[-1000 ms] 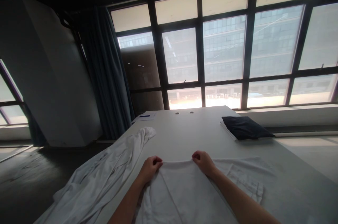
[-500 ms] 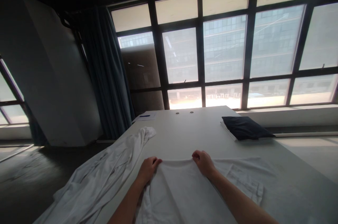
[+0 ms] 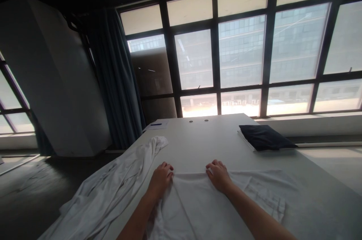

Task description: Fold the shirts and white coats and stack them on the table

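Observation:
A white garment (image 3: 198,206) lies spread on the table in front of me, its far edge running straight across between my hands. My left hand (image 3: 162,177) rests at the left end of that edge, fingers loosely bent and apart. At the same edge, further right, my right hand (image 3: 219,176) touches the cloth, its thumb and fingers parted. To the right of my right forearm, part of the garment lies creased. The near part of the cloth runs out of view at the bottom.
Another white cloth (image 3: 113,187) lies crumpled along the table's left edge and hangs over it. Folded dark clothing (image 3: 264,137) sits on the white table (image 3: 195,145) at the right, with something white under it. Paper with a pen (image 3: 156,124) is at the far left corner.
Both hands have loosened from their pinch on the garment's far edge, and the fingers have spread. The garment stays in nearly the same place.

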The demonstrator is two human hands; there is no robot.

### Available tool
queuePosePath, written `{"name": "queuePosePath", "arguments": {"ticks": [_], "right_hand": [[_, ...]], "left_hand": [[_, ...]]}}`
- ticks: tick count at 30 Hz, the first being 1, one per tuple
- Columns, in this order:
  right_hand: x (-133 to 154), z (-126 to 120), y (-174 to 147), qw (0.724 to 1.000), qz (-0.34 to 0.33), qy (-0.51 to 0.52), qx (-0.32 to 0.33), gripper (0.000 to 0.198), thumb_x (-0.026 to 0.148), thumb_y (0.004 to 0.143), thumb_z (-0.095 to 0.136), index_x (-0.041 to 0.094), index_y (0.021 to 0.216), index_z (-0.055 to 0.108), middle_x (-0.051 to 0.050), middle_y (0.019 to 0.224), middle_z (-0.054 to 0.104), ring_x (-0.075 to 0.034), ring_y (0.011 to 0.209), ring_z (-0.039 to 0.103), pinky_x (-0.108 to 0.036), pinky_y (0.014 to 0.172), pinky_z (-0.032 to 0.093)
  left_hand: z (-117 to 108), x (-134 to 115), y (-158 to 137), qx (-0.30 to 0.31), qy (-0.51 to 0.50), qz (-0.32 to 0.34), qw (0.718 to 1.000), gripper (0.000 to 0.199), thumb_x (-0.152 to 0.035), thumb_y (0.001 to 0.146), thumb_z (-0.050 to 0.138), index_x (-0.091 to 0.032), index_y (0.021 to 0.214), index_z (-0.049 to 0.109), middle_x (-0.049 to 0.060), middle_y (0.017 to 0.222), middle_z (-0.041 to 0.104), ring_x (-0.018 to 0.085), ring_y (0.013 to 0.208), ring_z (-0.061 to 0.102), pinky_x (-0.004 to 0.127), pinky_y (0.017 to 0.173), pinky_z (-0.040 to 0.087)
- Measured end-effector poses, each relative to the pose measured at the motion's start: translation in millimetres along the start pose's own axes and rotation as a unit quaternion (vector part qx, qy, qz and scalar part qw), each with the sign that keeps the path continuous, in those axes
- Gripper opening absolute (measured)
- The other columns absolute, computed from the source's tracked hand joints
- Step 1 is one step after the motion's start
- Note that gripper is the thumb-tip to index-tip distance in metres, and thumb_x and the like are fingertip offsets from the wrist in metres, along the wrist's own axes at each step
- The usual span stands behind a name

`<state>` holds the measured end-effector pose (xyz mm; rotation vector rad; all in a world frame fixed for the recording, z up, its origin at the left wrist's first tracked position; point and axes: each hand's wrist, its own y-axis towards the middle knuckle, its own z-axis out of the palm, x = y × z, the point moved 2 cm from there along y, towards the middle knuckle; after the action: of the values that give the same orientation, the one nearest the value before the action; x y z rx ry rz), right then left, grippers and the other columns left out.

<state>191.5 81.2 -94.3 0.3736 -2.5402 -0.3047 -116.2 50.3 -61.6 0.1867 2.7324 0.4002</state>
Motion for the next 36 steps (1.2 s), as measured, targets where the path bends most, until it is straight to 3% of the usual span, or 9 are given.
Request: {"name": "queuePosePath", "arguments": {"ticks": [4,6,10,13,22,27,30,34,36], "right_hand": [[0.4,0.2,1.0,1.000,0.000,-0.005,0.005,0.019,0.033,0.092,0.054,0.025,0.097,0.071,-0.006,0.111,0.068,-0.024,0.109,0.057,-0.035,0.094,0.035],[0.4,0.3,1.9,1.000,-0.002,-0.005,0.007,0.018,0.032,0.094,0.053,0.025,0.098,0.069,-0.004,0.109,0.070,-0.022,0.108,0.058,-0.033,0.093,0.034],[0.3,2.0,3.7,1.000,0.002,-0.013,0.015,0.021,0.031,0.097,0.048,0.024,0.102,0.067,-0.004,0.103,0.074,-0.020,0.104,0.062,-0.031,0.092,0.034],[-0.2,3.6,5.2,0.999,0.009,-0.031,0.022,0.023,0.031,0.097,0.047,0.024,0.102,0.068,-0.005,0.102,0.074,-0.021,0.104,0.062,-0.033,0.092,0.034],[-0.5,6.1,6.5,0.996,0.015,-0.091,0.019,0.025,0.032,0.097,0.049,0.021,0.100,0.070,-0.012,0.111,0.070,-0.029,0.111,0.055,-0.041,0.094,0.031],[2.4,5.7,4.1,0.995,0.021,-0.096,0.018,0.027,0.032,0.098,0.045,0.021,0.099,0.070,-0.013,0.112,0.068,-0.028,0.110,0.055,-0.041,0.094,0.032],[2.4,1.9,3.7,0.996,0.015,-0.087,0.019,0.027,0.034,0.098,0.045,0.022,0.099,0.069,-0.011,0.110,0.068,-0.027,0.109,0.056,-0.040,0.094,0.033],[8.4,-12.6,3.6,0.997,0.002,-0.078,0.011,0.022,0.032,0.096,0.048,0.024,0.102,0.068,-0.010,0.111,0.068,-0.028,0.109,0.055,-0.040,0.095,0.035],[18.2,-20.0,1.1,0.997,-0.027,-0.074,0.006,0.023,0.026,0.095,0.047,0.023,0.105,0.067,-0.010,0.116,0.067,-0.027,0.113,0.054,-0.041,0.100,0.033]], "left_hand": [[5.5,-16.9,-0.2,0.006,0.011,0.038,0.999,0.027,-0.028,0.095,0.053,-0.030,0.118,0.068,0.004,0.130,0.062,0.022,0.120,0.054,0.034,0.101,0.037],[10.1,-15.7,-1.2,0.008,0.015,0.031,0.999,0.027,-0.030,0.098,0.050,-0.029,0.118,0.068,0.005,0.123,0.066,0.023,0.114,0.057,0.034,0.097,0.038],[14.8,0.9,-2.1,0.016,0.019,-0.003,1.000,0.028,-0.035,0.099,0.048,-0.020,0.096,0.071,0.006,0.096,0.069,0.021,0.093,0.062,0.030,0.083,0.042],[14.9,10.0,-0.6,0.023,0.023,-0.016,0.999,0.027,-0.035,0.099,0.049,-0.019,0.088,0.068,0.004,0.088,0.068,0.018,0.085,0.063,0.027,0.078,0.042],[0.5,2.5,-0.8,0.015,0.078,-0.014,0.997,0.017,-0.028,0.095,0.055,-0.021,0.089,0.069,0.006,0.098,0.066,0.022,0.097,0.059,0.031,0.086,0.039],[-15.6,-23.8,-4.1,0.011,0.090,0.016,0.996,0.020,-0.021,0.094,0.052,-0.023,0.106,0.069,0.008,0.111,0.066,0.024,0.108,0.058,0.035,0.096,0.038],[-7.3,-52.6,-14.4,0.067,0.056,0.081,0.993,0.036,-0.037,0.096,0.055,-0.030,0.131,0.061,0.006,0.136,0.060,0.024,0.125,0.054,0.037,0.107,0.036],[18.5,-72.5,-34.5,0.231,0.035,0.094,0.968,0.078,-0.069,0.089,0.055,-0.033,0.155,0.036,0.009,0.166,0.024,0.036,0.151,0.022,0.052,0.121,0.020],[26.5,-71.3,-40.5,0.252,0.041,0.097,0.962,0.083,-0.076,0.089,0.047,-0.034,0.158,0.028,0.008,0.168,0.013,0.038,0.154,0.009,0.058,0.122,0.012]]}}
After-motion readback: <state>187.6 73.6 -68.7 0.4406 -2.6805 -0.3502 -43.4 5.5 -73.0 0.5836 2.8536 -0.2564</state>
